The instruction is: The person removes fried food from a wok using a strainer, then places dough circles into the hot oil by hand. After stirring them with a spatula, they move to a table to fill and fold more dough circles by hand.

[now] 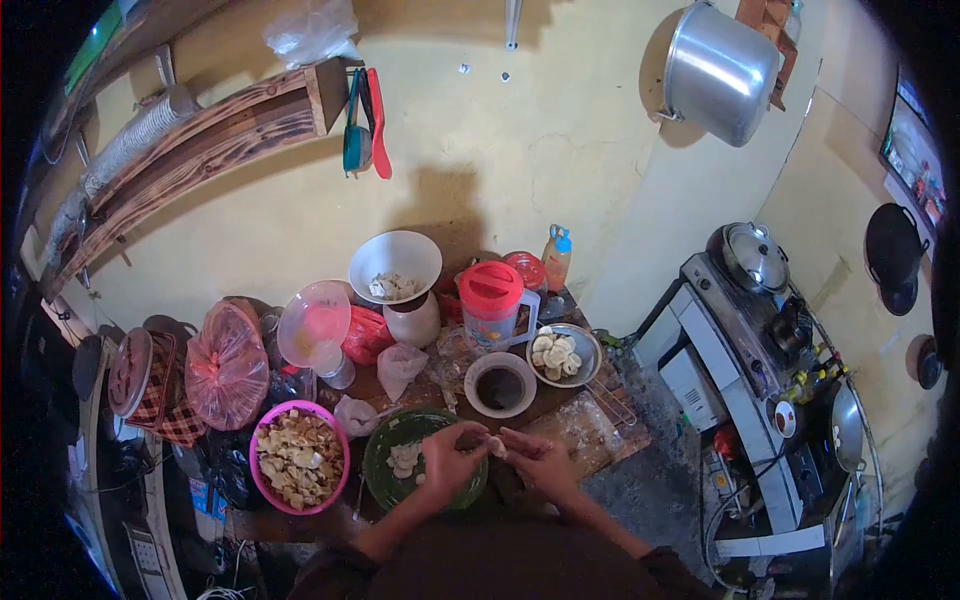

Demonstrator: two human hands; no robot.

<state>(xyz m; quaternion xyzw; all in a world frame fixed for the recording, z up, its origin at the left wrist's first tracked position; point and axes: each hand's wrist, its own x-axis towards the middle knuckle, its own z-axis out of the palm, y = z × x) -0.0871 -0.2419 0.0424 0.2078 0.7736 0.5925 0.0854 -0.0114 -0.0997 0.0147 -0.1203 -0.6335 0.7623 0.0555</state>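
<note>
My left hand (455, 462) and my right hand (542, 466) meet in front of me, fingertips pinched on a small pale dough-like lump (497, 447). Under my left hand stands a green bowl (380, 478) with several soft, pale lumps (404, 460) in it. To the right of my right hand lies a flour-dusted wooden board (585, 432). Just beyond my hands is a white bowl (472, 378) of dark liquid. A wire strainer (595, 350) behind it, to the right, holds several pale shaped pieces (556, 354).
A pink basin (344, 470) of chopped brown pieces stands left. Behind are a red-lidded pitcher (492, 305), a white bowl (420, 250) on a jar, and plastic bags (228, 365). On the right are a stove (725, 310) with a lidded pot and a wok (848, 425).
</note>
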